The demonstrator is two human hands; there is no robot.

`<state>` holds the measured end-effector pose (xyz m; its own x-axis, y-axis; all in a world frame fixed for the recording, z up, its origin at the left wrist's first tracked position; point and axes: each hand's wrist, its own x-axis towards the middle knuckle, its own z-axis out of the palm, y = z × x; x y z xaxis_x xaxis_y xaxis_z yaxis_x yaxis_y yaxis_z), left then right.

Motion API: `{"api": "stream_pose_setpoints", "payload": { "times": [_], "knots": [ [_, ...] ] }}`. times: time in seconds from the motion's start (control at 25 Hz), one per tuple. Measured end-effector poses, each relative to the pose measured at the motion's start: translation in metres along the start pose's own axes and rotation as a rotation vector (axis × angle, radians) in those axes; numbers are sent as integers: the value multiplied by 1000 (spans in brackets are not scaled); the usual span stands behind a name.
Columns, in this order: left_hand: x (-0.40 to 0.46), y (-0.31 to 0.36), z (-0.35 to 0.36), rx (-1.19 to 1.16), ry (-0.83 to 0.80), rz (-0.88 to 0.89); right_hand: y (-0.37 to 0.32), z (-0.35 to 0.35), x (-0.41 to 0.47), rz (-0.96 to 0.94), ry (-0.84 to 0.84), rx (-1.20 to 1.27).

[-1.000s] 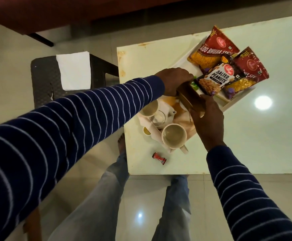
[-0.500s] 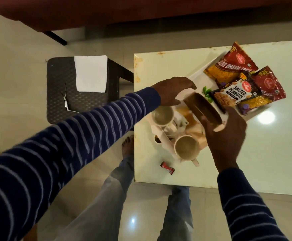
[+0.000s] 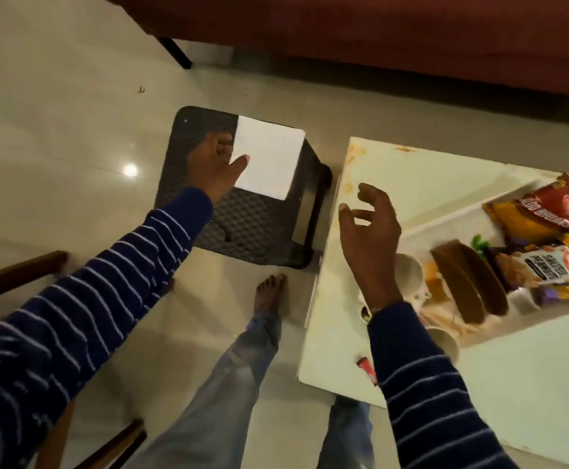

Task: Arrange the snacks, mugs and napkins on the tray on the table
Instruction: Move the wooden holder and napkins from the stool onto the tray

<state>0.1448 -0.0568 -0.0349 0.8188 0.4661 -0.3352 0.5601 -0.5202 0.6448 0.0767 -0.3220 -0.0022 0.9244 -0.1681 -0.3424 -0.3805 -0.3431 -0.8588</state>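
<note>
Since the earlier frames the left hand [image 3: 216, 167] has left the tray and gone over to the stool [image 3: 242, 211], where its thumb now lies on the near edge of the napkins [image 3: 269, 157] and its fingers curl at their left side; whether they reach under the stack cannot be told. The right hand [image 3: 371, 228] has let go of the brown holder [image 3: 469, 279] and hovers over the table's left end, fingers spread and loosely bent, holding nothing.

The floor is pale glossy tile that mirrors a ceiling light; a dark red sofa runs along the top. The table [image 3: 411, 170] is cream and smooth, stained rust-brown at its far left corner, with a small red wrapper [image 3: 367, 366] near its front edge.

The white tray [image 3: 452, 218] sits on the table's right part. In it lie the holder, two cream mugs (one [image 3: 410, 270] behind the right wrist, the other [image 3: 443, 338] at the sleeve) and shiny snack packets [image 3: 553, 211], red and yellow, one reading "Salted Peanuts".

The stool is black woven plastic, square with rounded corners; the napkins are a flat white rectangle on its far right part.
</note>
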Motion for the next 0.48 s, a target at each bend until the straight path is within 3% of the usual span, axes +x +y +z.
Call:
{"api": "stream_pose_setpoints", "payload": {
  "times": [0.12,0.28,0.48],
  "knots": [
    [22,-22,2,-53,-98,-120,-7,51,34,131,-133,-7],
    [29,-35,15,35,-137,-10,-9,104,69,241,-182,-20],
    [32,-30,25,19,-225,19,-1,128,88,244,-62,-63]
  ]
}}
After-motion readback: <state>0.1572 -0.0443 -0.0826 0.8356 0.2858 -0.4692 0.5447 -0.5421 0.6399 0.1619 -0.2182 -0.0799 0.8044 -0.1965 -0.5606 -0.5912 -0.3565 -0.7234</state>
